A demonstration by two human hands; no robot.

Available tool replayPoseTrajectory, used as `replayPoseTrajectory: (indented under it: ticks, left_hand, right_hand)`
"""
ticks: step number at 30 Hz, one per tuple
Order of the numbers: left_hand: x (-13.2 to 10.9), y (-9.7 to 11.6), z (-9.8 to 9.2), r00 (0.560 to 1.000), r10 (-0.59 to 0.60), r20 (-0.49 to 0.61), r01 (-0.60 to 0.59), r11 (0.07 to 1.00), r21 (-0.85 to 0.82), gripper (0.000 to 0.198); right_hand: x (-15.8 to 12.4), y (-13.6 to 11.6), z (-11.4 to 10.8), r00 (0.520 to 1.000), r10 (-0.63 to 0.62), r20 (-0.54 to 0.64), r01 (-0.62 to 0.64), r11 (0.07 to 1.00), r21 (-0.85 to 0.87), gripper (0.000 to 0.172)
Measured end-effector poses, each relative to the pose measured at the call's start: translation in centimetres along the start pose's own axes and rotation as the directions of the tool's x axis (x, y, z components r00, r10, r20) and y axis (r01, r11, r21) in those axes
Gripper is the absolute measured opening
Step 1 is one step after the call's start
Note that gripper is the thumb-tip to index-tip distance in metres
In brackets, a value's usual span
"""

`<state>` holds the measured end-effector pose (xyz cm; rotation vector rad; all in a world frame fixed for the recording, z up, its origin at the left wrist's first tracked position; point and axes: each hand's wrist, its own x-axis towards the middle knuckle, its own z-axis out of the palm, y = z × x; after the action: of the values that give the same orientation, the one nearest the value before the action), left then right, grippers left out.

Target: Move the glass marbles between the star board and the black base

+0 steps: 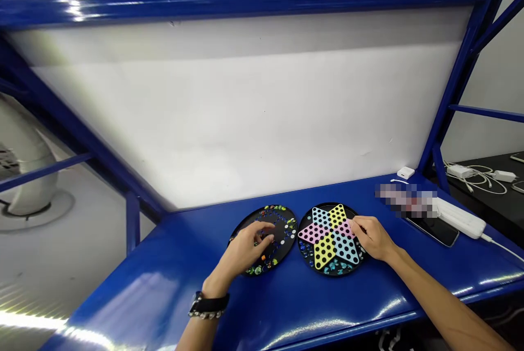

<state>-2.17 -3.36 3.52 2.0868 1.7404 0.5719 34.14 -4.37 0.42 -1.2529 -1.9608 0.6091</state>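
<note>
My left hand (245,247) hovers over a round black tray (268,225), its fingers curved and thumb apart, with nothing visible between them. Glass marbles (257,270), white pieces (282,242) and a small orange piece (263,257) lie in that tray. To the right, a star-shaped Chinese checkers board (329,236) with pink, yellow and blue points and black holes sits on a second round black tray (313,266). My right hand (372,236) is closed at the board's right pink point, covering its tip. Blue and teal marbles (338,266) show around the star.
Both trays rest on a blue tabletop (254,313) against a white panel (245,122) framed by blue metal bars. On the right are a phone (438,232), a white power strip (460,219) with a cable, and a small white box (405,172). White chargers (459,171) lie on a dark surface beyond.
</note>
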Motion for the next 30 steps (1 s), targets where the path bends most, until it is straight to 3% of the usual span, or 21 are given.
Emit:
replayPoseTrajectory:
  ticks: [2,5,9,13,15,22,27,30]
  left_hand:
    - [-0.6,0.3,0.6,0.995,0.040,0.086,-0.048,0.994,0.097,0.032]
    - [-1.0,0.6,1.0,0.996,0.032,0.085,-0.044,0.987,0.153,0.031]
    - [-1.7,1.0,0.1,0.996,0.012,0.091,-0.021,0.995,0.099,0.036]
    - [-3.5,1.0,-0.7,0.972,0.029,0.234,-0.040,0.998,0.040,0.032]
    - [-4.2,1.0,-0.5,0.966,0.034,0.256,-0.049,0.998,0.051,0.029]
    - [-4.3,0.5,0.0,0.985,0.053,0.163,-0.068,0.994,0.087,0.025]
    - [-2.6,-1.3,-1.4,0.993,-0.057,-0.106,0.070,0.991,0.118,0.038]
    - [-1.0,-1.9,-1.7,0.988,-0.048,-0.146,0.073,0.983,0.169,0.039]
  right_hand:
    - [0.0,-0.1,0.0,1.000,-0.003,-0.005,0.003,1.000,-0.006,0.047]
    - [0.0,-0.1,0.0,1.000,0.004,-0.008,-0.004,1.000,-0.004,0.047]
    - [0.1,0.0,0.0,1.000,0.007,-0.002,-0.007,1.000,0.004,0.046]
    - [0.0,0.1,0.1,1.000,-0.003,0.008,0.003,1.000,-0.004,0.046]
    - [0.0,0.0,0.1,1.000,-0.006,0.013,0.006,1.000,-0.001,0.046]
    - [0.0,0.1,0.2,1.000,-0.010,0.006,0.010,1.000,-0.001,0.048]
    - [0.0,0.1,0.3,1.000,-0.020,-0.006,0.020,1.000,0.003,0.046]
    - [0.0,0.1,0.3,1.000,-0.025,0.008,0.025,1.000,-0.008,0.047]
